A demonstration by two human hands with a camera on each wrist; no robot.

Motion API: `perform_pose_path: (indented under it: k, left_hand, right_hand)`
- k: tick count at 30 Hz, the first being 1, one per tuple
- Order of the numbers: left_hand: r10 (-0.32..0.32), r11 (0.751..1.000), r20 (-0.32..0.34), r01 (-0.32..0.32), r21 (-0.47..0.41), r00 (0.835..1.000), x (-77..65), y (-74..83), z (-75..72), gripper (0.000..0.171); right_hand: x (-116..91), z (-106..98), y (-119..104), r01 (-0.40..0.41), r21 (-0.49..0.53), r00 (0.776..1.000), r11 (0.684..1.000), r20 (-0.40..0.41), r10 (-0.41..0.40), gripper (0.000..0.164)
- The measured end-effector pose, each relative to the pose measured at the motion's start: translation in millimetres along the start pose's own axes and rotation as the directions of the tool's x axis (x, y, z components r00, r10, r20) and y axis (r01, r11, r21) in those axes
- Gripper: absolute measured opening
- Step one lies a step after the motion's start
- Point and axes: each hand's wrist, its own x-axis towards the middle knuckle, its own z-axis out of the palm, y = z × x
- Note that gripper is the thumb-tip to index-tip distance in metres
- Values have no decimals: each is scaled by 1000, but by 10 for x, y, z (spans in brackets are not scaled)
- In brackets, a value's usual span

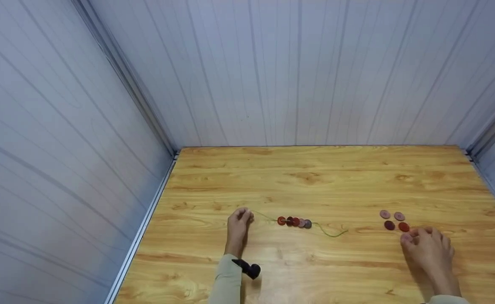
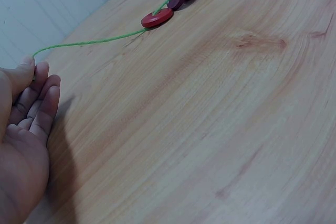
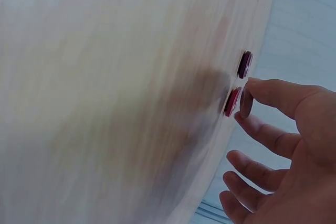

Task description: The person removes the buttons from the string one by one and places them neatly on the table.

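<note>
"One table [image 1: 315,177]; what's gripped?"

"The left hand [image 1: 238,228] pinches the cord [image 1: 334,236], likely steadying it, at nine o'clock from five strung buttons [image 1: 295,222]; the right hand [image 1: 431,247] pinches too"

"And at its ten o'clock?"

"Four loose buttons [image 1: 389,225], perhaps grouped for easy reach; in its pinch, a single button [image 3: 246,103] by the rim, presumably leaving the faces free"

No text, label, brand, number or sign can be read in any of the three views (head, left wrist and right wrist alike).
</note>
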Motion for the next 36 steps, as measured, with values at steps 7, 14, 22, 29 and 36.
perform_pose_path:
  k: [7, 14, 22, 29, 36]
  left_hand:
    - [17, 1000, 18, -17, -6, 1000, -4, -13, -7, 19]
    - [-4, 996, 27, 1, 86, 1000, -11, 5, -34, 23]
    - [-5, 997, 8, 4, 72, 1000, -1, -10, -27, 18]
    - [-8, 998, 5, 7, 57, 1000, -6, -13, -20, 20]
    - [-16, 999, 3, 15, 52, 1000, -8, -5, -15, 20]
  right_hand:
    - [2, 5, 68, -23, 1, 999, 1000, 27, 23, 63]
    - [44, -10, 103, -24, -2, 998, 1000, 59, 24, 65]
    - [86, 12, 97, -39, -31, 998, 999, 51, 40, 62]
    - [112, 35, 98, -43, -44, 998, 998, 33, 44, 64]
    - [124, 51, 89, -52, -41, 998, 998, 16, 53, 62]
